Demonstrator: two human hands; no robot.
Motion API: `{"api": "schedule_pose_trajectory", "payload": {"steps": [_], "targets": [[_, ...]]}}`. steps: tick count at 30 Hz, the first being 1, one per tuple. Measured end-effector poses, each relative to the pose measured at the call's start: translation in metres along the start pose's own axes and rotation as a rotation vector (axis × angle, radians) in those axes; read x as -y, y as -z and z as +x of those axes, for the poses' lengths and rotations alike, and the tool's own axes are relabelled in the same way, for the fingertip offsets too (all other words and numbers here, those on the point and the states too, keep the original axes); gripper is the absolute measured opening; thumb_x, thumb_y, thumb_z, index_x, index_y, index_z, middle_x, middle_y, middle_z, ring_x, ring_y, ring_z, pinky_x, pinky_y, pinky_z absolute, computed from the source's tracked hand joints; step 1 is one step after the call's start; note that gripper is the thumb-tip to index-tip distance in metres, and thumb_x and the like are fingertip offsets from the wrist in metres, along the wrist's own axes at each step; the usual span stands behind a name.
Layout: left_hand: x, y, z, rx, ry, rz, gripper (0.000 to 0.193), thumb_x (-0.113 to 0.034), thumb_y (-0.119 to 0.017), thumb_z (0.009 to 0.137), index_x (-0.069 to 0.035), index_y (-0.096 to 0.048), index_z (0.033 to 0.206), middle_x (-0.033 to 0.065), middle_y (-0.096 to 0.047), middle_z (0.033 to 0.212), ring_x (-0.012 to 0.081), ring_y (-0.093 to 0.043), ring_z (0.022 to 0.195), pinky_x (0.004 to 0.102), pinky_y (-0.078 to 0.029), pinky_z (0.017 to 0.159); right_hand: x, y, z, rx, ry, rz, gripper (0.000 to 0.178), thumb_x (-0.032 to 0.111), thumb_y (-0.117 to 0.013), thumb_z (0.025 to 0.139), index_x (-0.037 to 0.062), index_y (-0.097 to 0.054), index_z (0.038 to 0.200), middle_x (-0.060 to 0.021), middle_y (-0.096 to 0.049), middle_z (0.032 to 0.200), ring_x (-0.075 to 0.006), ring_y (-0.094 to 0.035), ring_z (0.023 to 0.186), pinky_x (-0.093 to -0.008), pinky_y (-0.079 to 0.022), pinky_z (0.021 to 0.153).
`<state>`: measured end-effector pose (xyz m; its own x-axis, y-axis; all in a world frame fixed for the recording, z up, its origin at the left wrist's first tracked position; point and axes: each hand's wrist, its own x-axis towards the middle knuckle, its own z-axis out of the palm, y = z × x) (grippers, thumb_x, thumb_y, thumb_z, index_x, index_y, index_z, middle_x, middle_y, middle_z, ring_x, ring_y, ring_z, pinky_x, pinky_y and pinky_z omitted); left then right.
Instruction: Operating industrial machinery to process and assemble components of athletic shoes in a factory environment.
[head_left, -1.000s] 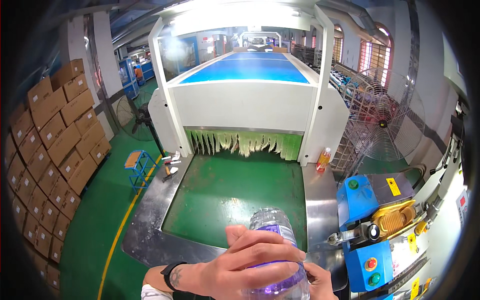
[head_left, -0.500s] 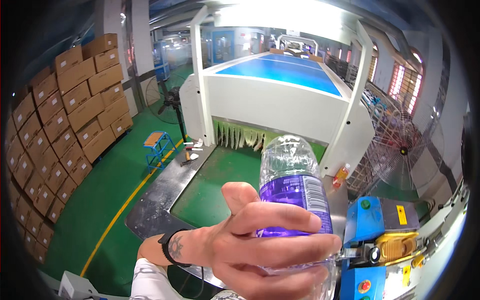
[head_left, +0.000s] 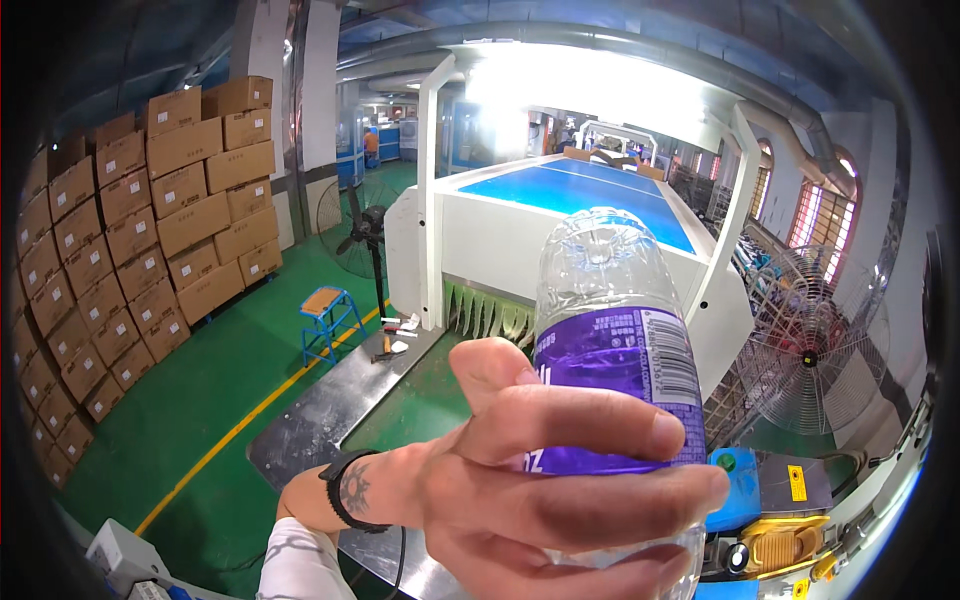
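Note:
My left hand (head_left: 550, 470), coming in from the lower left with a black watch (head_left: 350, 490) on its wrist, is wrapped around a clear plastic bottle (head_left: 610, 265) with a purple label. The bottle is close in front of me, its base end tilted up and away. The thumb lies along the near left side, and the other fingers curl across the label. The bottle's neck is below the picture's edge and hidden. My right hand is out of sight.
Ahead stands a white conveyor machine with a blue belt (head_left: 560, 190) and green strip curtain (head_left: 490, 315). A metal-edged table (head_left: 310, 425) is below. Stacked cartons (head_left: 190, 230) and a blue stool (head_left: 328, 320) stand left, a fan (head_left: 810, 358) and blue-yellow equipment (head_left: 785, 545) right.
The surroundings have shifted lower in the picture as the view tilted up. My left hand still grips the bottle, whose base end now appears higher and a little further right.

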<state>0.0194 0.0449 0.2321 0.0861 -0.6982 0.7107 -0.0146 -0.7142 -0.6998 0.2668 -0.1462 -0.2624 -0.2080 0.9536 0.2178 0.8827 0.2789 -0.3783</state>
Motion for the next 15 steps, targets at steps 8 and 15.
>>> {"api": "schedule_pose_trajectory", "payload": {"steps": [8, 15], "targets": [[0.014, 0.001, 0.005, 0.064, -0.071, 0.005, 0.043, -0.014, -0.079, 0.065, -0.018, -0.056, 0.101, 0.0077, -0.07, 0.101, 0.0264, -0.055, 0.098, 0.0363, -0.038, 0.085, -0.049, -0.075, -0.028, -0.046, 0.023, -0.149, 0.034, 0.012, -0.066, 0.089, 0.0038, -0.06, 0.121, -0.013, -0.063, 0.113, -0.0209, -0.062, 0.09, -0.0294, -0.051, 0.077], [-0.005, -0.029, 0.019, -0.282, 0.288, 0.045, 0.02, -0.021, -0.068, 0.078, -0.027, -0.056, 0.093, -0.0024, -0.071, 0.096, 0.0205, -0.054, 0.097, 0.0358, -0.03, 0.085, -0.056, -0.084, -0.034, -0.072, 0.018, -0.121, 0.033, 0.011, -0.066, 0.089, 0.0038, -0.06, 0.12, -0.0124, -0.063, 0.115, -0.0206, -0.063, 0.091, -0.0288, -0.051, 0.078]]}}
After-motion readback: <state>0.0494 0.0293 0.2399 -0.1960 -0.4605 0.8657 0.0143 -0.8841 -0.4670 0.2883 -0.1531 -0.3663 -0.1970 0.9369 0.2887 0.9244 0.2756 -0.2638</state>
